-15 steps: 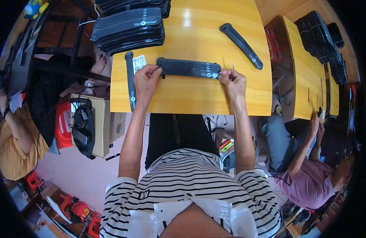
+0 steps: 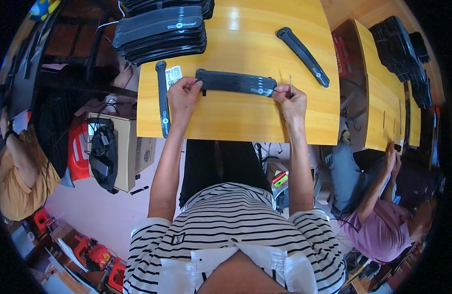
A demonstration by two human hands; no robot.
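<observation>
Both hands are closed at the fingertips on a flat bundle of black straps [image 2: 235, 83], which lies crosswise near the middle of the yellow wooden worktop [image 2: 226, 120]. The left hand [image 2: 183, 100] pinches its left end; the right hand [image 2: 292, 104] pinches its right end, close to the pale printing — and a thin metal tool [image 2: 290, 79] points up from those same fingers.

Just left of the left hand lies a single black strap [image 2: 162, 98], lengthwise, with a white printed label [image 2: 173, 73] beside its upper part. A second loose strap [image 2: 304, 58] lies slantwise beyond the right hand, well apart from the bundle. At the far left is a thick stack of black straps [image 2: 159, 36]. A co-worker in a mauve shirt [image 2: 382, 228] sits to the right, near another wooden table [image 2: 382, 105].
</observation>
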